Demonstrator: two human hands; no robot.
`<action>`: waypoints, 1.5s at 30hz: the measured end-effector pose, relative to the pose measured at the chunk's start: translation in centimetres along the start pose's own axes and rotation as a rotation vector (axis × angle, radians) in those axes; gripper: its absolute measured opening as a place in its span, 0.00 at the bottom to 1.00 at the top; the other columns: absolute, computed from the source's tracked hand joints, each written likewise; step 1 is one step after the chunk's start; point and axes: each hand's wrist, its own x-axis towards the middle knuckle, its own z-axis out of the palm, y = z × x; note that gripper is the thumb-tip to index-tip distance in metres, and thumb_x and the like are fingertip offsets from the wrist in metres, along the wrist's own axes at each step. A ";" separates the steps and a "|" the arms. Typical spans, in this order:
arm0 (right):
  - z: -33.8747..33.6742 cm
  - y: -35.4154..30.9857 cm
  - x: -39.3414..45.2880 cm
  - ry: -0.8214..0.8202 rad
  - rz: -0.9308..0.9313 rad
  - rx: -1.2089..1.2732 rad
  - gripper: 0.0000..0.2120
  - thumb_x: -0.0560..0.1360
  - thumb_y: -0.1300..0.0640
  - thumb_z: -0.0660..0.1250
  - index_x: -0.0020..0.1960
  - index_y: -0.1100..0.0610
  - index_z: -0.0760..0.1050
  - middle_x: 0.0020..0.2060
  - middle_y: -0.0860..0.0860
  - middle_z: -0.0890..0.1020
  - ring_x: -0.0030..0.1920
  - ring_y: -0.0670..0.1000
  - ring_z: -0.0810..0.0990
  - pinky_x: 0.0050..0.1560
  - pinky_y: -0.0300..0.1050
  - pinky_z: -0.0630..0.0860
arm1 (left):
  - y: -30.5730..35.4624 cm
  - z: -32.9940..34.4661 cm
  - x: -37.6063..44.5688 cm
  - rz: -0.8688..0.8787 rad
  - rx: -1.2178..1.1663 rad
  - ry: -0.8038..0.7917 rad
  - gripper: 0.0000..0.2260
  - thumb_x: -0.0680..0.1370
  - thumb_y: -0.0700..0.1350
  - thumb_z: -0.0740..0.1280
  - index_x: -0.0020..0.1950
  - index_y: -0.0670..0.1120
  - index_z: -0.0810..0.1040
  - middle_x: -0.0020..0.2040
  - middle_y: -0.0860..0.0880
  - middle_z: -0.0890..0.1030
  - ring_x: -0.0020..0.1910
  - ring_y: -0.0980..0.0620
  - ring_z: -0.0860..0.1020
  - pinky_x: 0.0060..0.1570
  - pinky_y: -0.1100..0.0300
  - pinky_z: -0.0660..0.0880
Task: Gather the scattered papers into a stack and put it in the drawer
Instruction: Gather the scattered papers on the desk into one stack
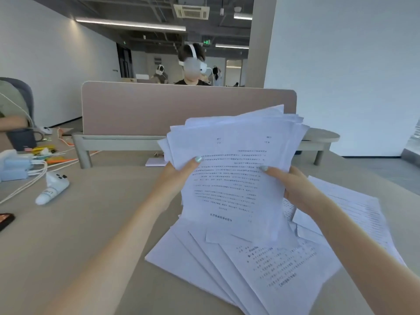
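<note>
I hold a loose bundle of printed white papers (231, 169) upright above the desk, its sheets fanned unevenly at the top. My left hand (179, 172) grips its left edge, thumb on the front sheet. My right hand (293, 187) grips its right edge, thumb also on the front. Below the bundle several more printed sheets (238, 264) lie fanned out on the beige desk (95, 223), and more sheets (354, 205) lie to the right under my right forearm. No drawer is in view.
A pink divider panel (159, 110) on a grey shelf closes the desk's far side; a person with a headset sits behind it. At the left lie a white controller (53, 186), chargers with cables (16, 165), a dark phone (5, 219) and another person's arm.
</note>
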 end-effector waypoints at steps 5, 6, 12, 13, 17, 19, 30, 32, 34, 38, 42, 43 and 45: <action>1.1 -0.6 0.1 0.141 -0.092 -0.055 0.09 0.72 0.57 0.70 0.51 0.58 0.80 0.47 0.51 0.85 0.46 0.50 0.85 0.47 0.43 0.82 | 2.0 1.2 -0.3 0.013 0.037 0.004 0.03 0.76 0.53 0.65 0.47 0.62 0.74 0.45 0.66 0.76 0.46 0.67 0.75 0.45 0.66 0.70; 1.3 -1.1 0.1 0.166 -0.120 -0.053 0.06 0.72 0.57 0.70 0.48 0.56 0.81 0.45 0.51 0.85 0.43 0.49 0.85 0.46 0.43 0.82 | 2.7 1.4 -0.1 0.019 0.048 0.018 0.01 0.76 0.54 0.65 0.46 0.62 0.75 0.44 0.66 0.77 0.46 0.66 0.76 0.44 0.68 0.71; 0.3 0.2 -0.5 0.184 -0.085 -0.072 0.06 0.73 0.56 0.69 0.49 0.55 0.79 0.47 0.52 0.84 0.45 0.51 0.84 0.45 0.43 0.82 | 1.5 2.0 -0.3 0.007 0.022 0.085 0.18 0.78 0.61 0.55 0.65 0.58 0.71 0.60 0.64 0.73 0.63 0.59 0.70 0.62 0.61 0.64; 0.1 1.3 -0.6 0.160 -0.025 -0.125 0.06 0.72 0.56 0.70 0.49 0.54 0.79 0.48 0.52 0.84 0.47 0.51 0.84 0.48 0.45 0.82 | 0.3 2.1 -0.7 -0.027 0.037 0.080 0.19 0.78 0.61 0.54 0.66 0.58 0.69 0.59 0.64 0.71 0.64 0.59 0.69 0.63 0.61 0.63; -1.0 4.2 -0.7 0.160 0.129 -0.244 0.06 0.71 0.55 0.71 0.47 0.54 0.79 0.47 0.53 0.85 0.44 0.51 0.84 0.50 0.49 0.80 | -3.6 2.7 -1.8 -0.094 0.106 0.018 0.15 0.77 0.62 0.55 0.59 0.59 0.73 0.58 0.58 0.77 0.61 0.56 0.74 0.63 0.56 0.69; -2.1 4.2 -0.3 0.238 0.113 -0.251 0.02 0.72 0.56 0.70 0.43 0.54 0.79 0.39 0.51 0.84 0.33 0.46 0.84 0.39 0.43 0.82 | -4.2 3.1 -1.9 -0.096 0.100 0.059 0.16 0.78 0.58 0.57 0.59 0.52 0.75 0.54 0.55 0.79 0.56 0.54 0.77 0.56 0.58 0.72; -5.4 7.6 2.5 0.141 0.438 -0.922 0.16 0.70 0.56 0.65 0.56 0.61 0.77 0.50 0.59 0.82 0.49 0.60 0.81 0.53 0.51 0.78 | -11.2 6.4 -7.2 -0.117 1.211 -0.312 0.25 0.79 0.60 0.46 0.73 0.48 0.57 0.74 0.47 0.61 0.74 0.47 0.55 0.68 0.50 0.56; -5.3 7.8 3.0 0.167 0.450 -0.907 0.16 0.70 0.56 0.65 0.56 0.61 0.77 0.50 0.58 0.82 0.48 0.59 0.81 0.55 0.53 0.78 | -11.6 6.5 -7.3 -0.135 1.224 -0.345 0.27 0.79 0.61 0.44 0.75 0.50 0.51 0.78 0.47 0.52 0.76 0.48 0.48 0.71 0.46 0.49; -5.0 7.7 3.4 0.184 0.451 -0.833 0.13 0.71 0.57 0.65 0.53 0.62 0.76 0.48 0.57 0.82 0.46 0.58 0.81 0.52 0.51 0.79 | -11.8 6.5 -7.1 -0.135 1.240 -0.358 0.28 0.78 0.62 0.44 0.75 0.51 0.50 0.78 0.45 0.49 0.77 0.48 0.46 0.72 0.45 0.48; -5.1 7.8 4.3 0.216 0.491 -0.701 0.12 0.73 0.58 0.65 0.52 0.64 0.75 0.42 0.57 0.81 0.39 0.57 0.80 0.43 0.48 0.77 | -12.0 6.2 -6.7 -0.156 1.231 -0.375 0.29 0.78 0.63 0.44 0.76 0.50 0.49 0.79 0.45 0.47 0.77 0.48 0.44 0.73 0.45 0.46; -5.1 7.6 4.7 0.197 0.535 -0.711 0.14 0.74 0.60 0.66 0.57 0.65 0.75 0.50 0.60 0.81 0.41 0.57 0.80 0.45 0.49 0.79 | -11.8 5.7 -6.3 -0.168 1.225 -0.375 0.30 0.78 0.63 0.44 0.77 0.51 0.47 0.79 0.45 0.45 0.77 0.48 0.43 0.74 0.48 0.44; -5.2 7.6 4.8 0.183 0.535 -0.721 0.13 0.74 0.62 0.65 0.58 0.64 0.75 0.49 0.59 0.81 0.40 0.56 0.80 0.41 0.46 0.77 | -11.8 5.4 -6.2 -0.179 1.218 -0.372 0.31 0.78 0.63 0.44 0.77 0.50 0.46 0.79 0.46 0.45 0.77 0.48 0.43 0.74 0.49 0.43; -5.4 7.5 4.7 0.138 0.518 -0.634 0.13 0.75 0.66 0.63 0.59 0.63 0.75 0.52 0.59 0.80 0.43 0.56 0.79 0.41 0.45 0.76 | -11.6 4.8 -5.8 -0.181 1.201 -0.364 0.32 0.78 0.63 0.45 0.78 0.50 0.44 0.79 0.46 0.44 0.77 0.48 0.44 0.74 0.51 0.43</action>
